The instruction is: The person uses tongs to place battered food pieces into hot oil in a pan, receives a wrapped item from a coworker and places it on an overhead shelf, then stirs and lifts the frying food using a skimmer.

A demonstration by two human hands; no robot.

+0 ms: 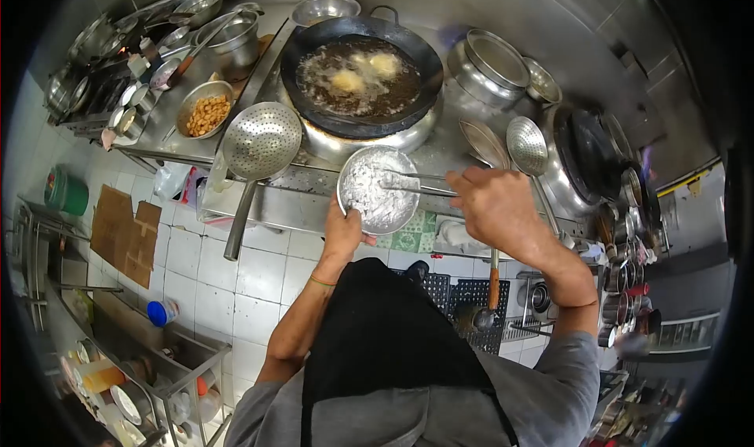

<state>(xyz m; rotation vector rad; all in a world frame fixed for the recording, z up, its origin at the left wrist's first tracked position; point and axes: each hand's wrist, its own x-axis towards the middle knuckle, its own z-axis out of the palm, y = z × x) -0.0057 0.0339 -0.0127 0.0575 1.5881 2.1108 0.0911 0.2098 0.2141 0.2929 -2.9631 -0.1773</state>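
My left hand grips a small metal bowl from its lower left side, thumb over the rim. White powder like flour, with some lumps, fills much of it. Metal tongs are closed in my right hand, their tips down in the powder. Whether the tips pinch a piece there, I cannot tell. Just beyond the bowl stands a black wok of bubbling dark oil. Two pale yellow pieces, a nearer one and a farther one, float in it.
Left of the wok, a large perforated skimmer juts over the counter edge. Beyond it sits a bowl of browned pieces. A perforated ladle and a mesh strainer lie right, near stacked pots. Cardboard lies on the floor.
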